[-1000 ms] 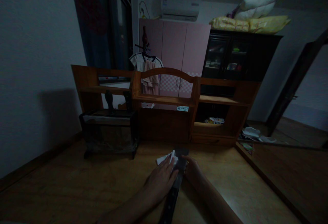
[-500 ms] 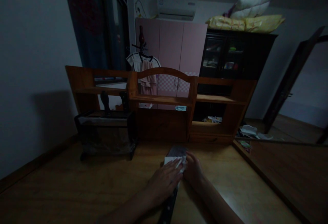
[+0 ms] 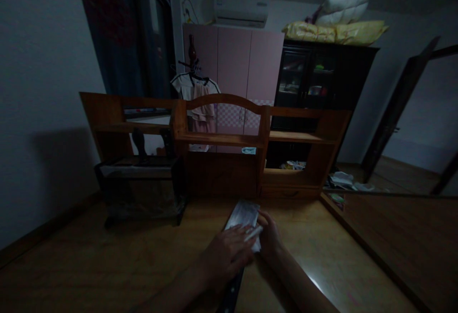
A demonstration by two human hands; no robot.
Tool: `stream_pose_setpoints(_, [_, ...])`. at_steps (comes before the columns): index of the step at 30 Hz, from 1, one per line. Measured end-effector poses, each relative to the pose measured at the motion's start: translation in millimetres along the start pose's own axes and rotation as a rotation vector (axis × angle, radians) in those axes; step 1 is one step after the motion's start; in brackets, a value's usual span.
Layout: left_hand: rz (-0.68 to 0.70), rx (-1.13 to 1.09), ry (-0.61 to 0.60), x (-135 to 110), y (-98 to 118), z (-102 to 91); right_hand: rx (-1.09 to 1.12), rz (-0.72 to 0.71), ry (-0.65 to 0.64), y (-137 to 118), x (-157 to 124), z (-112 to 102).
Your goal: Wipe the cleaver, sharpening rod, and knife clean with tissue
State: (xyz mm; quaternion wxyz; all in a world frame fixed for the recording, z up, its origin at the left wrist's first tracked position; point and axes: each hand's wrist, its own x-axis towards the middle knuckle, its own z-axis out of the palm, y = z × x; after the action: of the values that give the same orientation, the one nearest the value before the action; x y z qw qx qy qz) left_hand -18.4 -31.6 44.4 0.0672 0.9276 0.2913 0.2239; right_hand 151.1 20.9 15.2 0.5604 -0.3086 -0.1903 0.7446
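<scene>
A cleaver (image 3: 243,213) lies on the wooden tabletop, its broad grey blade pointing away from me and its black riveted handle toward me. My left hand (image 3: 229,251) lies across the lower blade, pressing a white tissue (image 3: 256,239) against it; part of the tissue sticks out past the fingers. On the blade's right edge, my right hand (image 3: 271,236) has its fingers curled and seems to steady the cleaver. Its fingertips are partly hidden. Beneath my left hand, the join of blade and handle cannot be seen.
A dark knife block (image 3: 139,191) with black-handled knives stands left on the table (image 3: 143,260). Behind it runs a wooden shelf unit (image 3: 222,174). A raised wooden edge (image 3: 358,232) borders the right side. Farther back are a pink wardrobe (image 3: 234,65) and a dark cabinet (image 3: 352,74).
My left hand has slid the tissue down the blade toward the handle, baring more of the grey metal. My right hand stays at the blade's right edge. The view has shifted slightly right.
</scene>
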Motion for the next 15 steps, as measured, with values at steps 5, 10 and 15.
stream_pose_setpoints(5, [0.1, -0.069, -0.097, 3.2, 10.2, -3.0, -0.053, 0.086, -0.026, -3.0, -4.8, 1.6])
stream_pose_setpoints(10, [0.124, -0.017, -0.086, 5.0, 8.5, -5.3, 0.015, 0.074, -0.057, -3.1, -5.8, 1.7])
stream_pose_setpoints(15, [0.081, 0.073, -0.001, 4.0, 5.8, -2.0, 0.065, -0.028, -0.028, -0.5, 0.1, -3.5])
